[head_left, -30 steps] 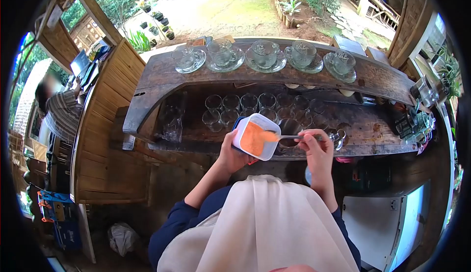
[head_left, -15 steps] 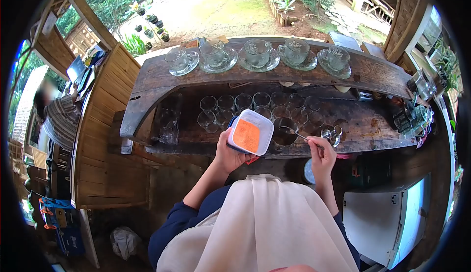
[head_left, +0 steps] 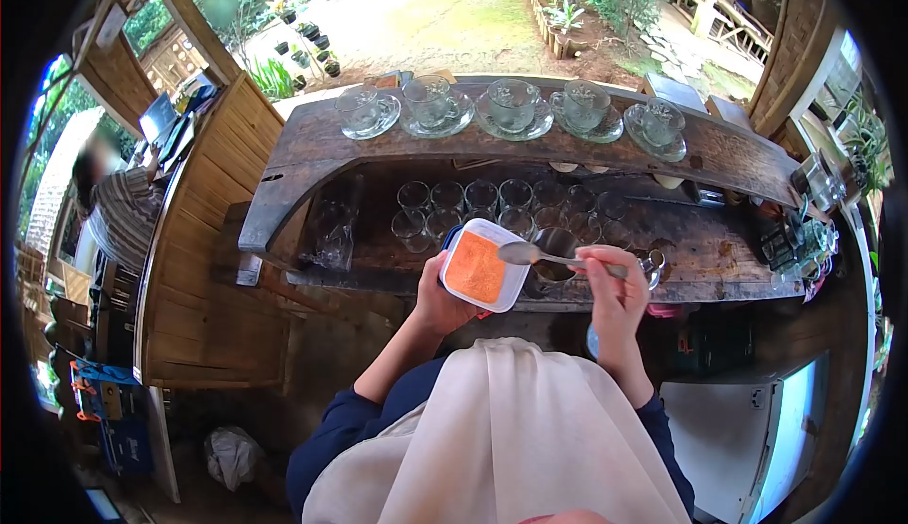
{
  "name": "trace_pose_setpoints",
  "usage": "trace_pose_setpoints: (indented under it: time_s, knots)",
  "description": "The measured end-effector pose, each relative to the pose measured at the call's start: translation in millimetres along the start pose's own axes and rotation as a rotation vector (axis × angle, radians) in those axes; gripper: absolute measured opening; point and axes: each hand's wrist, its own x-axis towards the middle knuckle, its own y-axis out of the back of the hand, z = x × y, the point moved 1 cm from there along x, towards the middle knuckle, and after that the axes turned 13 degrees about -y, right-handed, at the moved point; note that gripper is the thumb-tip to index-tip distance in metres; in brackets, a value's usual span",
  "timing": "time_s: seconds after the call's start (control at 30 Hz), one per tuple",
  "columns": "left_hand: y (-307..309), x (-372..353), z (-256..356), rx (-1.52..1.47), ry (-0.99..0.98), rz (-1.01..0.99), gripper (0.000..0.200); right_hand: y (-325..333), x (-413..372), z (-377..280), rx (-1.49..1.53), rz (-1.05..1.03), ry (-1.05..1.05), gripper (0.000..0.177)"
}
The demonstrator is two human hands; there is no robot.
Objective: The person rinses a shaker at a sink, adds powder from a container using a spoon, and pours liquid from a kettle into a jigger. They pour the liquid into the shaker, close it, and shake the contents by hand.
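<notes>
My left hand [head_left: 441,305] holds a white plastic container [head_left: 480,266] of orange powder, tilted toward me over the lower wooden shelf [head_left: 719,250]. My right hand [head_left: 613,289] grips a metal spoon [head_left: 544,256] by its handle, with the bowl of the spoon hovering at the container's right rim. The spoon looks empty. Just right of the container stands a dark metal cup [head_left: 556,252].
Several empty glasses [head_left: 492,204] stand in rows on the shelf behind the container. Several glass cups on saucers [head_left: 512,108] line the upper wooden counter [head_left: 312,150]. A person in a striped shirt [head_left: 118,212] sits at far left. A white appliance [head_left: 766,434] stands at lower right.
The spoon went from the container to the metal cup on the right, then swung back to the container's rim. The orange heap on the spoon is gone.
</notes>
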Motion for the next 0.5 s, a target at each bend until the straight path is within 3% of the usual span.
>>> trace_pose_setpoints:
  time_s: [0.1, 0.17, 0.33, 0.4, 0.5]
  knots:
    - [-4, -8, 6, -0.001, -0.013, -0.029, 0.066, -27, 6, 9, 0.023, -0.147, -0.141, 0.011]
    - [-9, -15, 11, -0.014, -0.035, 0.065, 0.065, -40, 7, 18, 0.004, -0.211, -0.134, 0.011]
    - [-2, -35, 28, -0.101, -0.094, 0.036, 0.064, -62, 8, 29, -0.004, -0.33, -0.219, 0.011]
    - [3, -42, 33, -0.153, -0.133, -0.015, 0.064, -72, 8, 29, 0.009, -0.348, -0.191, 0.01]
    - [19, -53, 39, -0.184, -0.178, 0.087, 0.066, -86, 11, 32, 0.155, -0.363, -0.116, 0.007]
